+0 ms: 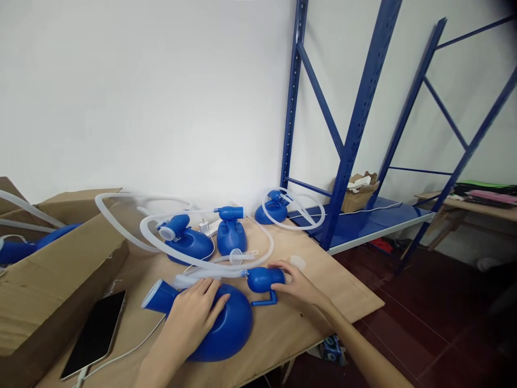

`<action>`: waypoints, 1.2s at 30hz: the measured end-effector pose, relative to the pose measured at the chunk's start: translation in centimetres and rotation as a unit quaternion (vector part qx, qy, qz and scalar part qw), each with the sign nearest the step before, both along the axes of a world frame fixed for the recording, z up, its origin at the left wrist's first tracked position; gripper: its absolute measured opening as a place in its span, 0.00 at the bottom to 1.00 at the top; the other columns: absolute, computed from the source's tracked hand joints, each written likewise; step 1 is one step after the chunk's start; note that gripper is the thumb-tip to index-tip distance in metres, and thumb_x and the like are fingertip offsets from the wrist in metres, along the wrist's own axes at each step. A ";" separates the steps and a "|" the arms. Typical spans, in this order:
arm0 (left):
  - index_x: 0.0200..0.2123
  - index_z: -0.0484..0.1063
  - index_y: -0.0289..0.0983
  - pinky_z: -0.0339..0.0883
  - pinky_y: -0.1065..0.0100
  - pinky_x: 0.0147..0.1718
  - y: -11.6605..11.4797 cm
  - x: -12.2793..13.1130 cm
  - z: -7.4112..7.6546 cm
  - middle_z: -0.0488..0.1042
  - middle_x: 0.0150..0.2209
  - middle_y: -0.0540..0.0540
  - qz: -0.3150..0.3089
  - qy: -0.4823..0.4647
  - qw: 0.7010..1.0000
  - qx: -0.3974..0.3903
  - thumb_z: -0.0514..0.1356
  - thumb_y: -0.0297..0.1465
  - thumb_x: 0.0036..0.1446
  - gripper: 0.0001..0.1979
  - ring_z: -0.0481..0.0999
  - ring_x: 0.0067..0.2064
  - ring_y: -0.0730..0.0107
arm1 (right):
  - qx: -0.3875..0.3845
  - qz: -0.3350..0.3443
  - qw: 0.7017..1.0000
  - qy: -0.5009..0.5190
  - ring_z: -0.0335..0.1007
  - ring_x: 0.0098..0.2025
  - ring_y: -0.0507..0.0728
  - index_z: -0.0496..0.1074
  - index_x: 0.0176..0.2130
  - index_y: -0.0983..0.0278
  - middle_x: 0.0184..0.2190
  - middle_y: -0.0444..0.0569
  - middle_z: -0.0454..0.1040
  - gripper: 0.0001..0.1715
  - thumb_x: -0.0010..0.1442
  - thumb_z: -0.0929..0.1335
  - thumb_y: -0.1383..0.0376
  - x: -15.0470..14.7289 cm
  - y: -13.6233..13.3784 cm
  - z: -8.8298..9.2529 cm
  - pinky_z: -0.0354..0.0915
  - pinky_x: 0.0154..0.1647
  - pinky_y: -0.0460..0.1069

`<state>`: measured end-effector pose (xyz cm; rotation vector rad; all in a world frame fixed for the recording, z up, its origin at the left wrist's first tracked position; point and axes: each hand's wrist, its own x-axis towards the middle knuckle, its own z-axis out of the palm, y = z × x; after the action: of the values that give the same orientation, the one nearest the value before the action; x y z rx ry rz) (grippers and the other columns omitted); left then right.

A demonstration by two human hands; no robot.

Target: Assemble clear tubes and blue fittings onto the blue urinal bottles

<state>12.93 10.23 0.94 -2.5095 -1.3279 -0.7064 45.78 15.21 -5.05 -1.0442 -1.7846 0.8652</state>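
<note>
My left hand (197, 310) grips the top of a blue plastic urinal bottle (238, 323) that lies on the table, its wide mouth pointing left. The fingers curl over the bottle's upper side and partly hide it. In my right hand (297, 285) is a blue urinal head (260, 279) with a bent handle, thumb below and fingers above. From the head's left end a translucent hose (226, 273) runs left behind the bottle. Just beyond lie a small clear cup (236, 256) and a clear round lid (298, 262).
More blue urinal bottles with hoses, such as one bottle (231, 237), stand toward the wall. An open cardboard box (60, 275) and a phone (96, 331) on a cable are at left. Blue metal shelving (355, 118) rises at right, past the wooden tabletop's edge (363, 302).
</note>
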 end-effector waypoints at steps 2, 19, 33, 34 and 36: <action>0.46 0.75 0.39 0.69 0.58 0.45 -0.3 -1.4 -0.5 0.82 0.44 0.42 -0.018 0.022 0.997 0.065 0.49 0.39 0.74 0.17 0.81 0.45 0.54 | -0.001 0.006 0.999 -0.037 0.71 0.62 0.67 0.75 0.58 0.59 0.58 0.56 0.77 0.33 0.58 0.76 0.49 1.1 0.4 -1.1 0.65 0.66 0.63; 0.57 0.77 0.35 0.37 0.35 0.69 -2.2 -4.9 -5.1 0.79 0.57 0.32 0.130 0.038 0.980 0.147 0.59 0.54 0.65 0.31 0.73 0.60 0.39 | 0.044 -0.324 0.931 -0.161 0.71 0.60 0.73 0.72 0.59 0.67 0.57 0.65 0.75 0.33 0.66 0.62 0.49 8.8 4.3 -0.9 0.68 0.61 0.67; 0.72 0.58 0.41 0.75 0.57 0.56 -7.0 -2.0 -3.6 0.73 0.63 0.34 -0.024 -0.132 0.977 0.168 0.63 0.33 0.66 0.34 0.76 0.62 0.52 | 0.197 -0.019 0.979 -0.049 0.76 0.51 0.64 0.75 0.56 0.56 0.49 0.52 0.74 0.29 0.55 0.76 0.64 -15.7 -7.0 7.3 0.76 0.53 0.58; 0.71 0.59 0.42 0.77 0.60 0.55 -7.2 -2.5 -3.3 0.76 0.61 0.36 -0.024 -0.140 0.975 0.171 0.63 0.31 0.67 0.32 0.79 0.59 0.54 | 0.202 -0.023 0.978 -0.053 0.76 0.49 0.65 0.75 0.55 0.56 0.48 0.52 0.73 0.29 0.53 0.77 0.65 -16.5 -6.9 7.0 0.76 0.51 0.58; 0.70 0.63 0.42 0.79 0.64 0.51 -7.4 -3.5 -2.7 0.80 0.55 0.39 -0.024 -0.165 0.970 0.177 0.61 0.28 0.68 0.28 0.83 0.52 0.59 | 0.200 -0.025 0.978 -0.053 0.76 0.46 0.64 0.76 0.53 0.56 0.47 0.52 0.72 0.29 0.51 0.78 0.64 -17.7 -6.7 6.6 0.77 0.47 0.57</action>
<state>9.47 2.83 -1.79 -2.2078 -1.1133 -1.2920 28.11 8.54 1.59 -0.8782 -1.9107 0.3980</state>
